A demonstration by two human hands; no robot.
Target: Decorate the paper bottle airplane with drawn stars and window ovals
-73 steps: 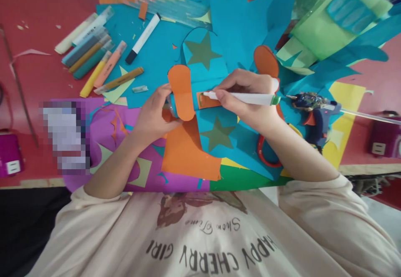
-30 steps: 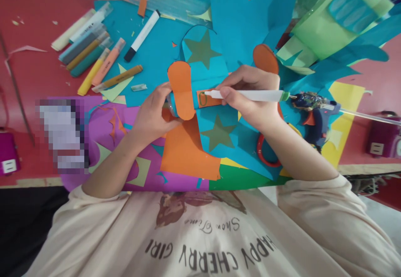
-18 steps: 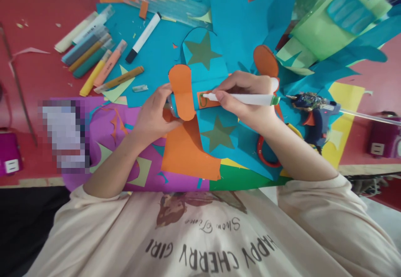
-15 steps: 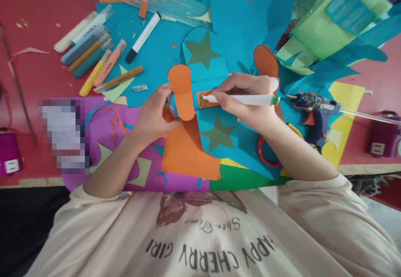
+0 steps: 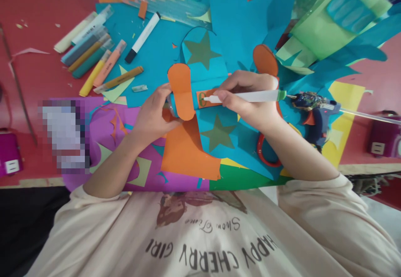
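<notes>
My right hand (image 5: 250, 95) is closed in a pinch round a white marker (image 5: 261, 96) with a green end. The marker's tip touches an orange paper strip (image 5: 213, 94), where a rounded green mark (image 5: 202, 99) shows. That strip lies across a blue paper craft (image 5: 216, 120) with two wing-like parts, each bearing an olive star (image 5: 218, 133). My left hand (image 5: 156, 112) curls round the craft's left end, beside an upright orange rounded piece (image 5: 183, 91); something clear shows between the fingers. A second orange rounded piece (image 5: 265, 59) stands at the right end.
Several coloured markers (image 5: 89, 47) and a black-capped marker (image 5: 142, 37) lie at upper left. A glue gun (image 5: 319, 116) and red-handled scissors (image 5: 260, 149) are at right. Orange card (image 5: 188, 156) and paper scraps cover the near side. A blurred-out phone-like object (image 5: 65, 135) lies left.
The marker's tip has shifted slightly right, and its green end has risen and moved right. The green mark has gained a stroke inside. My left hand has stayed in place.
</notes>
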